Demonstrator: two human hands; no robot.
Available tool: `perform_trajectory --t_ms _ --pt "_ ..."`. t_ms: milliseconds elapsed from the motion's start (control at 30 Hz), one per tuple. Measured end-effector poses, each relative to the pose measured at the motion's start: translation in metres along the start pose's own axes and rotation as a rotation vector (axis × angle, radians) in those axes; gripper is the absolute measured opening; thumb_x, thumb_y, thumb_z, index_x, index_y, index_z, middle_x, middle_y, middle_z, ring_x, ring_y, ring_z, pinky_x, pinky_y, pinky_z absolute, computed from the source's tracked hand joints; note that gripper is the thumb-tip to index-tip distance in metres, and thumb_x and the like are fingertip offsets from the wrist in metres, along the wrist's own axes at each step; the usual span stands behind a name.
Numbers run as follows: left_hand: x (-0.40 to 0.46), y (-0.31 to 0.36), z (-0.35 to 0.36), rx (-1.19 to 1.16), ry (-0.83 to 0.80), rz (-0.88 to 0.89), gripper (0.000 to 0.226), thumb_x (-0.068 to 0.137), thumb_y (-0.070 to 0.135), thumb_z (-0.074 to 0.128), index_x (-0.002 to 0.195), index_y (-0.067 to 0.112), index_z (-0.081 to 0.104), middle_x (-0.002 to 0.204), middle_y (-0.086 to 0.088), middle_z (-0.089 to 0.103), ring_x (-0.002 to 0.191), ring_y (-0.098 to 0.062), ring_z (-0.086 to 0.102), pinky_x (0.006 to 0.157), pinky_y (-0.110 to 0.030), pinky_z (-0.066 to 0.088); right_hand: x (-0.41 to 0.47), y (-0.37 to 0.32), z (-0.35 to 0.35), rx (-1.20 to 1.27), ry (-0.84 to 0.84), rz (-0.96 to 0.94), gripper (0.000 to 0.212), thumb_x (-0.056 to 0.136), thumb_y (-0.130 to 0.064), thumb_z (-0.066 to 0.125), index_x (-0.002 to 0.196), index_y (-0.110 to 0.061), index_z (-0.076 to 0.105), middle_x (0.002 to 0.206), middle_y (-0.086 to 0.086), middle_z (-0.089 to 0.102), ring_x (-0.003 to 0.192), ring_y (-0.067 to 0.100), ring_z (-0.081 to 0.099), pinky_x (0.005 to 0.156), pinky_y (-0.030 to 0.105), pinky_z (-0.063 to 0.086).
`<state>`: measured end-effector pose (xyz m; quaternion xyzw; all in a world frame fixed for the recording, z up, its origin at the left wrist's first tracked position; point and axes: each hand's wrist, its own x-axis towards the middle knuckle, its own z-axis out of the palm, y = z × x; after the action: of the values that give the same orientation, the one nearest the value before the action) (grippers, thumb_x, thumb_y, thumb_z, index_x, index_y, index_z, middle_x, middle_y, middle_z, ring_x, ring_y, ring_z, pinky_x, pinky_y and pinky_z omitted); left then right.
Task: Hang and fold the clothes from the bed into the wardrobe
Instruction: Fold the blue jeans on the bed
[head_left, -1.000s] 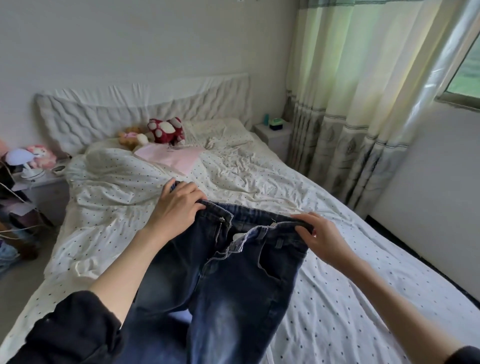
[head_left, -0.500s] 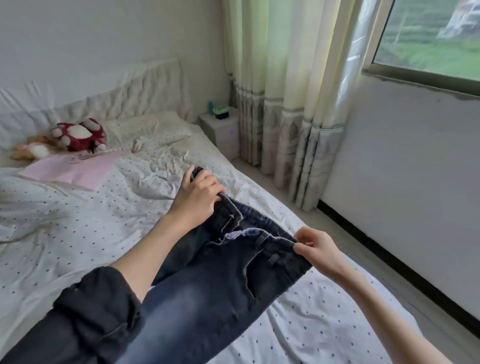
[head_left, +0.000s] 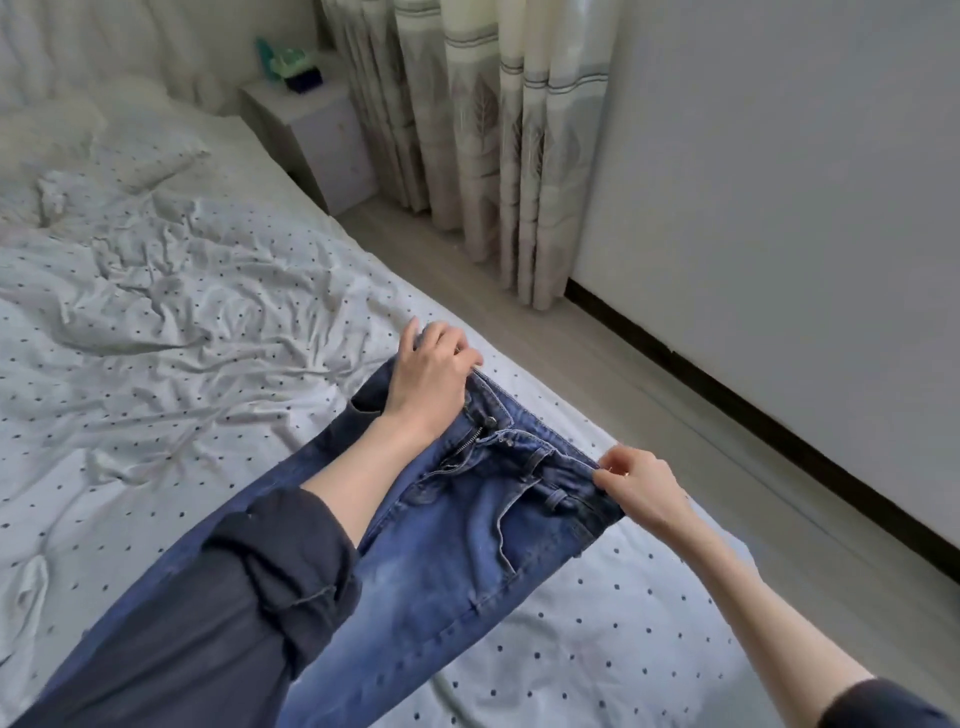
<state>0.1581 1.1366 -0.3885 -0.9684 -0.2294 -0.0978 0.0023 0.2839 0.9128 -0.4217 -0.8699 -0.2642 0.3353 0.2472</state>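
A pair of blue jeans is stretched out over the bed, front side up, with the fly undone. My left hand grips the far end of the waistband. My right hand pinches the near end of the waistband by the right hip. The legs of the jeans run down toward me and pass under my dark left sleeve. The wardrobe is not in view.
The bed has a crumpled white dotted sheet and a pillow at its head. A white bedside table with small items stands in the corner. Curtains hang to the floor. A grey floor strip runs between bed and wall.
The view has swung right and down; the toys and pink cloth have left the frame. Both hands have kept their grip and carried the jeans toward the bed's right edge.
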Motion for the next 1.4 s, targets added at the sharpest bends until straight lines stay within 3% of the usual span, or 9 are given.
perform_trajectory --t_ms 133,300,433,533,733,900,1067,1233,1400 --pt "-0.048 -0.007 0.041 -0.108 -0.405 -0.129 0.052 0.093 0.015 0.052 0.143 0.019 0.037 0.147 -0.008 0.034 0.136 -0.025 0.028 0.112 -0.037 0.021 0.019 0.024 0.037 -0.215 -0.123 0.067 0.037 0.090 -0.020 0.049 0.127 -0.016 0.051 0.122 0.006 0.059 0.110 0.025 0.054 0.086 0.032 0.045" --pt "-0.149 -0.042 0.060 -0.064 -0.718 -0.306 0.056 0.102 0.030 0.032 0.151 0.029 0.004 0.159 0.002 -0.002 0.146 -0.019 -0.001 0.116 -0.048 0.006 0.021 0.012 0.084 -0.399 -0.094 -0.042 0.047 0.095 -0.026 0.044 0.141 -0.016 0.038 0.143 0.008 0.041 0.129 0.029 0.038 0.102 0.040 0.037" --pt "-0.208 -0.070 0.045 -0.041 -0.761 -0.425 0.059 0.097 0.052 0.008 0.147 0.030 -0.015 0.158 0.011 -0.009 0.146 -0.016 -0.004 0.115 -0.052 0.004 0.014 -0.028 0.128 -0.551 0.013 -0.306 0.049 0.094 -0.030 0.052 0.139 -0.013 0.044 0.147 0.014 0.038 0.137 0.032 0.033 0.111 0.050 0.025" --pt "-0.247 -0.092 0.028 -0.135 -0.763 -0.560 0.056 0.098 0.051 0.002 0.149 0.030 -0.008 0.156 0.014 -0.010 0.146 -0.010 -0.006 0.116 -0.051 0.000 0.005 -0.069 0.167 -0.568 0.073 -0.506 0.043 0.088 -0.030 0.055 0.125 -0.009 0.059 0.135 0.020 0.051 0.128 0.038 0.047 0.101 0.062 0.033" --pt "-0.332 -0.150 -0.007 -0.274 -0.661 -0.804 0.048 0.103 0.037 0.019 0.150 0.027 0.016 0.158 0.006 0.007 0.145 -0.012 0.008 0.117 -0.033 0.011 -0.035 -0.166 0.255 -0.659 -0.233 -0.813 0.050 0.088 -0.038 0.032 0.121 -0.014 0.062 0.131 0.016 0.057 0.121 0.035 0.054 0.093 0.060 0.043" --pt "-0.390 -0.175 -0.027 -0.207 -0.328 -0.919 0.032 0.100 0.016 0.041 0.128 0.014 0.056 0.124 0.001 0.054 0.108 -0.019 0.056 0.076 -0.031 0.047 -0.048 -0.230 0.314 -0.725 -0.352 -0.999 0.048 0.103 -0.031 0.028 0.149 -0.018 0.022 0.158 0.005 0.015 0.146 0.024 0.007 0.116 0.050 0.001" --pt "-0.445 -0.205 -0.032 -0.161 -0.473 -1.098 0.034 0.098 0.029 0.044 0.131 0.020 0.045 0.128 0.002 0.051 0.108 -0.022 0.057 0.076 -0.035 0.048 -0.078 -0.282 0.373 -0.859 -0.465 -1.075 0.047 0.101 -0.032 0.035 0.146 -0.020 0.028 0.149 0.003 0.033 0.142 0.021 0.020 0.115 0.054 -0.001" --pt "-0.458 -0.209 -0.037 -0.110 -0.638 -1.021 0.038 0.095 0.035 0.050 0.130 0.020 0.045 0.124 -0.006 0.058 0.110 -0.028 0.058 0.078 -0.034 0.046 -0.114 -0.291 0.410 -1.078 -0.467 -1.118 0.032 0.094 -0.017 0.045 0.125 -0.016 0.053 0.124 0.008 0.050 0.120 0.027 0.043 0.112 0.052 0.011" --pt "-0.479 -0.208 -0.046 -0.205 -0.649 -1.030 0.024 0.094 0.036 0.053 0.109 0.017 0.054 0.117 -0.008 0.061 0.108 -0.029 0.058 0.074 -0.030 0.037 -0.121 -0.297 0.388 -0.904 -0.446 -1.077 0.030 0.092 -0.019 0.045 0.117 -0.023 0.061 0.112 0.002 0.056 0.108 0.023 0.051 0.102 0.038 0.024"
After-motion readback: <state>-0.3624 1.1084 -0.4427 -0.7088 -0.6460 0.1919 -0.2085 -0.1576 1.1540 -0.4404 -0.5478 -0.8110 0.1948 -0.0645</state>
